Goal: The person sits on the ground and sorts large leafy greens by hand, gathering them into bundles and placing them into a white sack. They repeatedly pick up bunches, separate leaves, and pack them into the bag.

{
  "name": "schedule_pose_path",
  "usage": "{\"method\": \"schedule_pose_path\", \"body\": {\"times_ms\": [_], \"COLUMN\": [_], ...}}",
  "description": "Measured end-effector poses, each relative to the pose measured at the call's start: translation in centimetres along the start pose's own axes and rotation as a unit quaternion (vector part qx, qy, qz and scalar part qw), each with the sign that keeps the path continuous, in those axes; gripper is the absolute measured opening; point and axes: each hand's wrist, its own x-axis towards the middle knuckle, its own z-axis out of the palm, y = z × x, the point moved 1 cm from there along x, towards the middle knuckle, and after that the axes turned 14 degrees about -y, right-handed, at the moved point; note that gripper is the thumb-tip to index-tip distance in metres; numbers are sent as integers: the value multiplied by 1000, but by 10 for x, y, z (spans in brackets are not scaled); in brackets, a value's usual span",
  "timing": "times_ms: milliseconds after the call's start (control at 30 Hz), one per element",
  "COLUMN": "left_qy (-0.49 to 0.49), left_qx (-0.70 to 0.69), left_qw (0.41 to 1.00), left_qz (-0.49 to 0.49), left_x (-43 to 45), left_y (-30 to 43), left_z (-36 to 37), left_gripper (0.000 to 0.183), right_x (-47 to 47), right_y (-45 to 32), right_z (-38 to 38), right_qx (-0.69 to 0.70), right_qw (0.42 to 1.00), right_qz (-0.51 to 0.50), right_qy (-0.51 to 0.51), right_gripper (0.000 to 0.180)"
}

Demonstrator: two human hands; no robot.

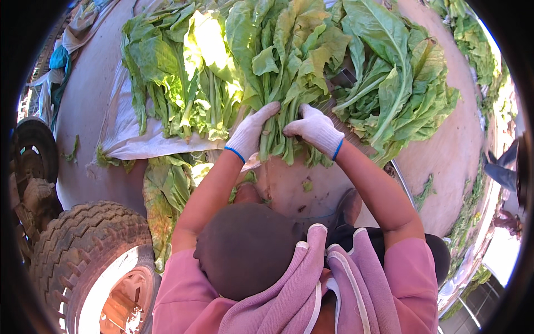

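White knit gloves with blue cuff trim cover both my hands. My left hand grips the stem ends of a bunch of large green leaves, which look like tobacco, from the left side. From the right, my right hand closes around stems of the same bunch, its thumb across them. The leaf blades fan out away from me, and some are yellowing. Left of the bunch, more leaves lie on a white cloth. Another leaf pile rests close to my right hand, partly over a ridged surface.
A large truck tyre stands at the lower left, with a second wheel behind it. Loose leaves hang below the cloth's edge. A thin metal bar runs beside my right forearm. Leaf scraps dot the concrete floor.
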Motion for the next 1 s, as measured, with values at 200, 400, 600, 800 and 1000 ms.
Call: {"method": "schedule_pose_path", "body": {"times_ms": [200,400,600,800,1000], "left_qy": [-13,32,-13,-112,-277], "left_qx": [-7,63,329,802,562], "left_qw": [1000,996,916,368,778], "left_qz": [-13,50,228,456,55], "left_x": [-3,-30,-60,-32,42], "left_y": [-8,-5,85,134,29], "left_z": [0,53,153,264,387], "left_gripper": [34,45,50,45,47], "right_x": [18,-9,-108,-243,-283], "right_y": [34,-24,-117,-145,15], "right_z": [8,8,-54,-135,-189], "right_qx": [492,123,4,-172,219], "right_qw": [858,969,935,773,739], "right_qz": [-132,-48,-237,-420,-410], "right_qy": [-73,207,263,444,488], "right_gripper": [32,69,46,32,26]}}
